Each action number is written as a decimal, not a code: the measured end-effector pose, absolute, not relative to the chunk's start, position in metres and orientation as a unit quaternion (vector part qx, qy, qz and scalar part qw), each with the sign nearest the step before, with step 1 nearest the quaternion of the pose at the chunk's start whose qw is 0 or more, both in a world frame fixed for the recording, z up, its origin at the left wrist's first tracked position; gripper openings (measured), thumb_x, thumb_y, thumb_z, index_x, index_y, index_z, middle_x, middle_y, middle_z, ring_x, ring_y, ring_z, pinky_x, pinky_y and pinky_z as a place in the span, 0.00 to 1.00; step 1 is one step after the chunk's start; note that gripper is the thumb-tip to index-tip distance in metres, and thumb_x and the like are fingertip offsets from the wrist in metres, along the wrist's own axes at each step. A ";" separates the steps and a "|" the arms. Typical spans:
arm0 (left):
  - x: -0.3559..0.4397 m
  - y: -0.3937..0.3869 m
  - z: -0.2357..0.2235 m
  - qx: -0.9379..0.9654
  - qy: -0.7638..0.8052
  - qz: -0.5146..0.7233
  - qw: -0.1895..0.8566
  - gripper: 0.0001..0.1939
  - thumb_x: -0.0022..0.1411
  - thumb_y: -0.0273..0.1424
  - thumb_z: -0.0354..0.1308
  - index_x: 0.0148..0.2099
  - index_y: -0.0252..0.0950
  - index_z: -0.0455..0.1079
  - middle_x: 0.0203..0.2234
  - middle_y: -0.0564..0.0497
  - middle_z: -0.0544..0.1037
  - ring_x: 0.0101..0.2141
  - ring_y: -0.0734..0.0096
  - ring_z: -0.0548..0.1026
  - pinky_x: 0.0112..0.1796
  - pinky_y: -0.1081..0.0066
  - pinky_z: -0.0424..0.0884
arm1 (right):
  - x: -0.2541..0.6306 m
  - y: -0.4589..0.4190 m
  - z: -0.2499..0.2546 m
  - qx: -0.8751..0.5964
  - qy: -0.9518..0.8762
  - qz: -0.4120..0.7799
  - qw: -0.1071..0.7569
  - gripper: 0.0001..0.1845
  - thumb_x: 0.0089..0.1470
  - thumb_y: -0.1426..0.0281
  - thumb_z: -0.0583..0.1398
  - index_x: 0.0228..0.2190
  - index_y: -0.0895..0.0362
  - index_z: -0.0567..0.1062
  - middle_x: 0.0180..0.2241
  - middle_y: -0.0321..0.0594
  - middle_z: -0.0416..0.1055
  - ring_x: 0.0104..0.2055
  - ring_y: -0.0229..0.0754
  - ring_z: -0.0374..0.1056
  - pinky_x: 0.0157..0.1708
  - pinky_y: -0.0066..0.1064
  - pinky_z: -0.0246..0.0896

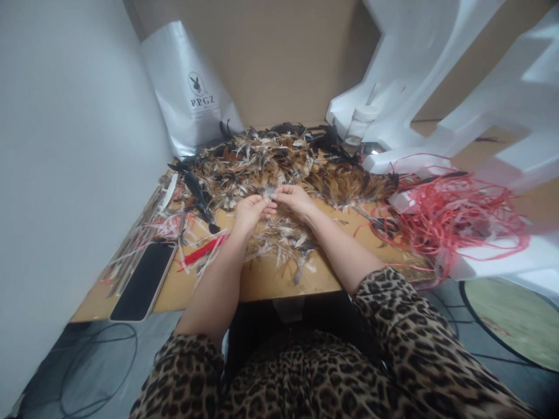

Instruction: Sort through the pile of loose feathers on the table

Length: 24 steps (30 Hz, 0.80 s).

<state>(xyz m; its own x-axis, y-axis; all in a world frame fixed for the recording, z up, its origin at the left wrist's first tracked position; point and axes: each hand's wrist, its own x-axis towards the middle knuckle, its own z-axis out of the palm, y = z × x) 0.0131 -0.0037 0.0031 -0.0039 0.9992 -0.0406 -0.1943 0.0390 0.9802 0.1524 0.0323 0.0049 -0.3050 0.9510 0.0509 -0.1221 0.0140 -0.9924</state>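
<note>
My left hand (252, 213) and my right hand (295, 201) meet over the middle of the table, their fingertips almost touching. Both are closed in a pinch on a small, pale, fluffy feather (269, 191), partly hidden by the fingers. Just beyond them spreads a large heap of brown, black and cream feathers (262, 151). Below my hands, between the forearms, lies a scatter of loose feathers and quills (288, 241). A longer black feather (197, 195) rests left of my left hand.
Left lie a phone (146, 282), a red bundle (203, 250) and thin sticks (135, 244). Behind stands a silver bag (192, 87). To the right are scissors (379, 223), tangled red plastic strips (463, 215), a clear jar (360, 125) and white foam pieces (402, 75).
</note>
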 end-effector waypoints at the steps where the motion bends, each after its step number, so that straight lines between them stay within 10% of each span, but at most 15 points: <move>1: 0.013 -0.004 0.003 0.441 0.460 0.535 0.555 0.11 0.46 0.33 0.61 0.30 0.29 0.68 0.25 0.45 0.77 0.21 0.78 0.73 0.22 0.78 0.67 | 0.153 0.032 0.005 -0.380 -0.553 0.588 0.452 0.14 0.34 0.63 0.65 0.22 0.60 0.71 0.19 0.32 0.67 0.21 0.30 0.58 0.24 0.24 0.51; 24: 0.009 -0.002 -0.006 0.429 0.442 0.511 0.599 0.12 0.47 0.34 0.62 0.32 0.29 0.71 0.28 0.45 0.77 0.23 0.79 0.73 0.25 0.80 0.67 | 0.160 0.035 0.007 -0.406 -0.629 0.514 0.418 0.10 0.37 0.66 0.61 0.20 0.61 0.71 0.18 0.31 0.64 0.20 0.30 0.54 0.25 0.24 0.48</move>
